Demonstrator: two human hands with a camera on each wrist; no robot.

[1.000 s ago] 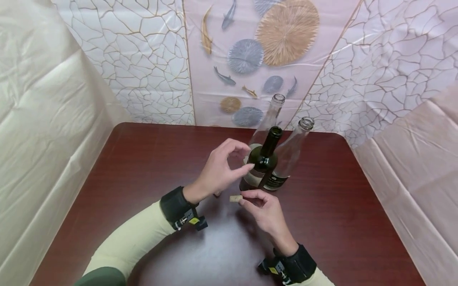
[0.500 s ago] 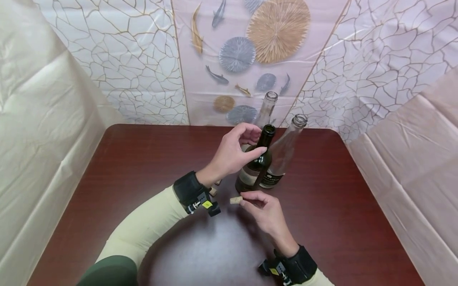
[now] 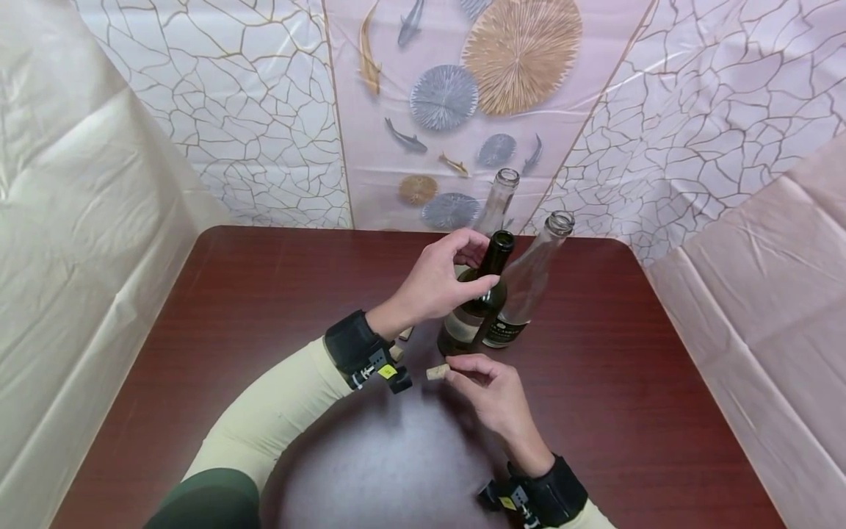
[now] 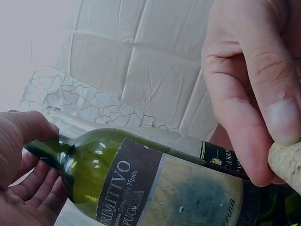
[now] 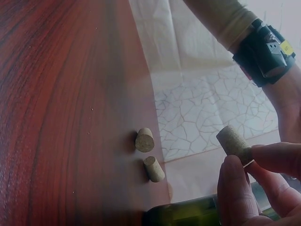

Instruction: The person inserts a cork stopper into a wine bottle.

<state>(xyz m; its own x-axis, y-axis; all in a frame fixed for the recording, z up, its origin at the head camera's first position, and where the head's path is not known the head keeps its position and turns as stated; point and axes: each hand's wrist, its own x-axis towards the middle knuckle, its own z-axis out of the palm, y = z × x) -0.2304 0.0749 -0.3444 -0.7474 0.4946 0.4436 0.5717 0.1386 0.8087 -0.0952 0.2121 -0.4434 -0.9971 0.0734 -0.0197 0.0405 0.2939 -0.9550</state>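
My left hand (image 3: 439,275) is at the neck of a dark green wine bottle (image 3: 463,330), thumb on the near side and fingers curled round behind. In the left wrist view the thumb lies against the neck, above a printed label (image 4: 183,183). My right hand (image 3: 492,389) pinches a wine cork (image 3: 438,372) between thumb and fingers, in front of the bottle's base. Its free end sticks out in the right wrist view. The green bottle is upright with an uncorked mouth.
Two clear glass bottles stand close behind the green one: one at the right (image 3: 529,279), another at the back (image 3: 499,202), partly hidden. Two more corks (image 5: 145,140) lie on the dark red table (image 3: 264,286), near my left wrist. A patterned cloth (image 3: 277,147) hangs behind.
My left hand has moved right and away from me to the green bottle's neck, and its fingers have come round it. The right hand has stayed nearly still with its cork.
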